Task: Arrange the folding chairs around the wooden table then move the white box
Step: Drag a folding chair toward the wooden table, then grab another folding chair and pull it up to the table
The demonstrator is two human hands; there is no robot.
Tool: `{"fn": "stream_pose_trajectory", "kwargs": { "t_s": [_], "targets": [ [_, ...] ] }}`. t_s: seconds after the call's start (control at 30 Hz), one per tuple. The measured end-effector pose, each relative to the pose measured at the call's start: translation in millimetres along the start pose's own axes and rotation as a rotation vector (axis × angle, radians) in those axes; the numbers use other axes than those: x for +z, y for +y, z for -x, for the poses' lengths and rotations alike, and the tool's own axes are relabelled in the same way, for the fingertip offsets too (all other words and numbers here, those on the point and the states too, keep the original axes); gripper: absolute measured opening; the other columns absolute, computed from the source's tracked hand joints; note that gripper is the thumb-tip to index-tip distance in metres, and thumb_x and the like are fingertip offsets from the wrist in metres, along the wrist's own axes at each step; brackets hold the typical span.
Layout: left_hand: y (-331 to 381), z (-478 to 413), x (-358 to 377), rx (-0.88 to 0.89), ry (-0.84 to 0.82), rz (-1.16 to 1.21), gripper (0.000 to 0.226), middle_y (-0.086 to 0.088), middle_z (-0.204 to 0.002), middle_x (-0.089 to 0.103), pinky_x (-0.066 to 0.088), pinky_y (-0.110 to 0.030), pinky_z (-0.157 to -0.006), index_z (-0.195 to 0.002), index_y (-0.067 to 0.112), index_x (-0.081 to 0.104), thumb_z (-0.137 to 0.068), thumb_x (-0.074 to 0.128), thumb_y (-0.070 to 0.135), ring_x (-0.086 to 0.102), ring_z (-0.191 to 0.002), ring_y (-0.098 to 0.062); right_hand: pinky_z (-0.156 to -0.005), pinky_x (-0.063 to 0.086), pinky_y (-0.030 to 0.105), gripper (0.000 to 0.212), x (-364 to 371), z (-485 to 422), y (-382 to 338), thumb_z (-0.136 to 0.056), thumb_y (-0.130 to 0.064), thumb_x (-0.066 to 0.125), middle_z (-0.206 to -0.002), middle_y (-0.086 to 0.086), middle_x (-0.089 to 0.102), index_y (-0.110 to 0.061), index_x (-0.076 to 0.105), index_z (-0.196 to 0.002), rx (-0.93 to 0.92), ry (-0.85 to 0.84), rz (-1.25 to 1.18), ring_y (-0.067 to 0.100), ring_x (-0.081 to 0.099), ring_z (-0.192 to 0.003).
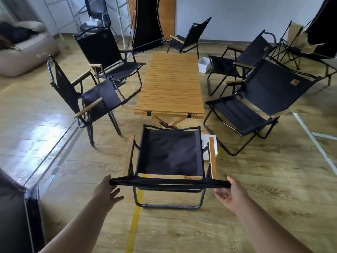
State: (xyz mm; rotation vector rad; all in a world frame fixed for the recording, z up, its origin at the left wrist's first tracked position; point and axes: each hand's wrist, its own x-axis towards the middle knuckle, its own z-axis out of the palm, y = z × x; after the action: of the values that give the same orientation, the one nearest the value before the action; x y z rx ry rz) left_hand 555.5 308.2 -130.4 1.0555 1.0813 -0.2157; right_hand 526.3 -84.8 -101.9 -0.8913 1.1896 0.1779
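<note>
We see a small tan patch [294, 82] sewn on the backrest of the near right chair [255, 106], and a like patch on the far right chair [242, 57]; the writing on both is too small to read. No other lettering can be made out. A white box [211, 148] lies on the floor just beside the right armrest of the nearest chair [169, 157], which hides most of it; a second white box [203, 65] stands by the far right corner of the wooden table [171, 84], partly behind the far right chair. The table's legs are largely covered by the nearest chair. The left hand [107, 190] touches the left end of that chair's top rail, fingers spread and loosely extended, not closed around it. The right hand [229, 192] meets the right end of the rail, palm turned up and fingers half curled; whether it grips the fabric we cannot tell. Two chairs [94, 99] stand to the table's left, and one chair [187, 37] stands at its far end. A beanbag [27, 52] at upper left is cut off by the frame.
</note>
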Motion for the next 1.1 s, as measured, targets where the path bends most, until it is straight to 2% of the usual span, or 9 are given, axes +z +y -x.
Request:
{"fn": "stream_pose_trajectory", "kwargs": {
  "t_s": [0.17,0.23,0.33,0.4,0.5,0.67,0.9,1.0,1.1],
  "targets": [
    [-16,30,-5,-0.116,-0.041,-0.091,0.092,-0.019,-0.149,0.038,0.037,-0.067,-0.099,-0.153,0.007,0.020,-0.087,0.054,0.062,0.045,-0.131,-0.041,-0.090,0.052,0.050,0.050,-19,23,1,-0.085,-0.043,0.067,-0.121,0.024,0.054,-0.017,0.046,-0.122,0.020,0.034,0.006,0.038,0.058,-0.108],
    [-25,46,-2,-0.210,-0.089,-0.182,0.103,-0.019,-0.153,0.034,0.033,-0.070,-0.100,-0.154,0.005,0.015,-0.083,0.049,0.071,0.042,-0.132,-0.043,-0.091,0.049,0.050,0.066,-34,34,-5,-0.084,-0.049,0.065,-0.125,0.023,0.051,-0.010,0.044,-0.132,0.026,0.086,0.097,0.037,0.055,-0.109],
    [-36,72,10,-0.312,-0.175,-0.323,0.114,-0.017,-0.155,0.031,0.029,-0.070,-0.103,-0.152,0.001,0.018,-0.076,0.044,0.081,0.040,-0.133,-0.041,-0.091,0.044,0.049,0.080,-61,55,-27,-0.080,-0.055,0.064,-0.121,0.019,0.049,-0.007,0.042,-0.140,0.016,0.163,0.228,0.032,0.050,-0.093],
    [-41,93,23,-0.333,-0.240,-0.381,0.115,-0.016,-0.155,0.032,0.029,-0.069,-0.104,-0.151,0.000,0.020,-0.075,0.042,0.083,0.039,-0.135,-0.039,-0.086,0.046,0.047,0.074,-81,70,-48,-0.078,-0.054,0.065,-0.118,0.016,0.051,-0.008,0.047,-0.133,-0.025,0.192,0.247,0.030,0.051,-0.089],
    [-46,130,48,-0.313,-0.325,-0.431,0.111,-0.017,-0.153,0.035,0.028,-0.066,-0.106,-0.151,-0.001,0.025,-0.078,0.041,0.081,0.040,-0.136,-0.037,-0.090,0.045,0.046,0.065,-107,92,-78,-0.081,-0.051,0.065,-0.124,0.015,0.051,-0.009,0.049,-0.129,-0.076,0.170,0.217,0.031,0.054,-0.104],
    [-58,186,98,-0.239,-0.410,-0.467,0.104,-0.018,-0.143,0.048,0.027,-0.067,-0.106,-0.146,0.000,0.037,-0.079,0.043,0.079,0.050,-0.125,-0.036,-0.091,0.046,0.045,0.067,-154,109,-113,-0.079,-0.049,0.068,-0.109,0.015,0.052,-0.007,0.049,-0.128,-0.123,0.106,0.140,0.031,0.054,-0.102],
    [-115,272,187,-0.200,-0.502,-0.491,0.095,-0.017,-0.144,0.047,0.018,-0.066,-0.111,-0.144,0.001,0.039,-0.084,0.042,0.074,0.043,-0.132,-0.037,-0.102,0.038,0.045,0.069,-249,125,-156,-0.084,-0.046,0.064,-0.126,0.018,0.052,0.002,0.047,-0.132,-0.100,0.033,0.114,0.033,0.052,-0.118],
    [-155,307,223,-0.196,-0.531,-0.517,0.093,-0.017,-0.144,0.046,0.017,-0.064,-0.111,-0.145,0.001,0.038,-0.086,0.040,0.073,0.042,-0.133,-0.036,-0.100,0.040,0.045,0.063,-306,124,-172,-0.083,-0.045,0.064,-0.123,0.017,0.053,0.001,0.050,-0.124,-0.119,0.034,0.099,0.030,0.056,-0.104],
    [-194,336,256,-0.200,-0.570,-0.547,0.094,-0.017,-0.148,0.044,0.018,-0.065,-0.110,-0.146,0.001,0.036,-0.086,0.039,0.073,0.044,-0.133,-0.035,-0.084,0.044,0.041,0.066,-362,118,-191,-0.082,-0.045,0.064,-0.121,0.016,0.055,0.001,0.050,-0.126,-0.114,0.059,0.078,0.027,0.054,-0.085]
  ]
}}
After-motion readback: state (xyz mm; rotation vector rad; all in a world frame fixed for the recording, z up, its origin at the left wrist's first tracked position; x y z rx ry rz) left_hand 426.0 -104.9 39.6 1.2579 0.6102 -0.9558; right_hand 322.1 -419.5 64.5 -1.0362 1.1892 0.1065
